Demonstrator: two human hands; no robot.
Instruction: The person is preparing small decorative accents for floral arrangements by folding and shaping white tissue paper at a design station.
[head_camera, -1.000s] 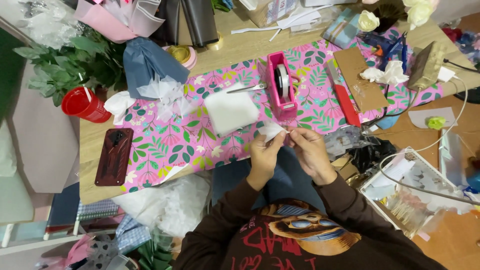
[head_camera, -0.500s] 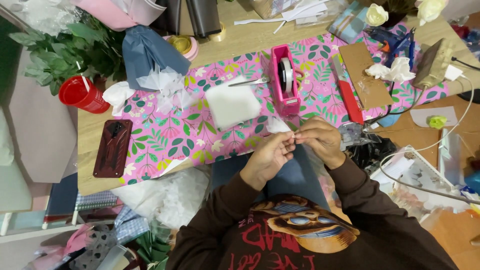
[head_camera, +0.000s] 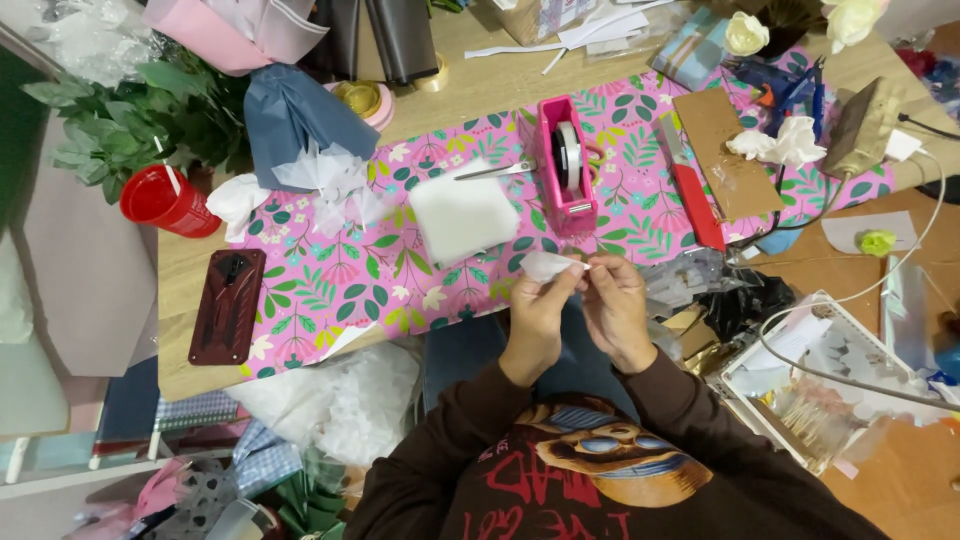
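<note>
A small piece of white tissue paper (head_camera: 548, 266) sits right at the near edge of the table, pinched between both hands just above the lap. The left hand (head_camera: 540, 315) has thumb and fingertips pressed together on the tissue's lower side; the right hand (head_camera: 615, 305) closes its fingertips on the end nearest it, the two hands almost touching. The tissue looks gathered or folded at the pinch, with a loose puff sticking out toward the table.

Just beyond the hands lies a stack of white tissue squares (head_camera: 462, 213) on the pink floral wrapping paper (head_camera: 330, 290), with scissors (head_camera: 492, 171) beside it and a pink tape dispenser (head_camera: 566, 165) to its right. Further left sit a finished-looking white tissue puff (head_camera: 335, 185), a dark red phone case (head_camera: 227, 305) and a red plastic cup (head_camera: 160, 200).

The risk, as I judge it: this tissue is thin, and a hard tug between two tight pinches could tear it or let the gathers spring open. It is also held over the table's edge, so a slipped grip would drop it into the lap or the clutter below.
</note>
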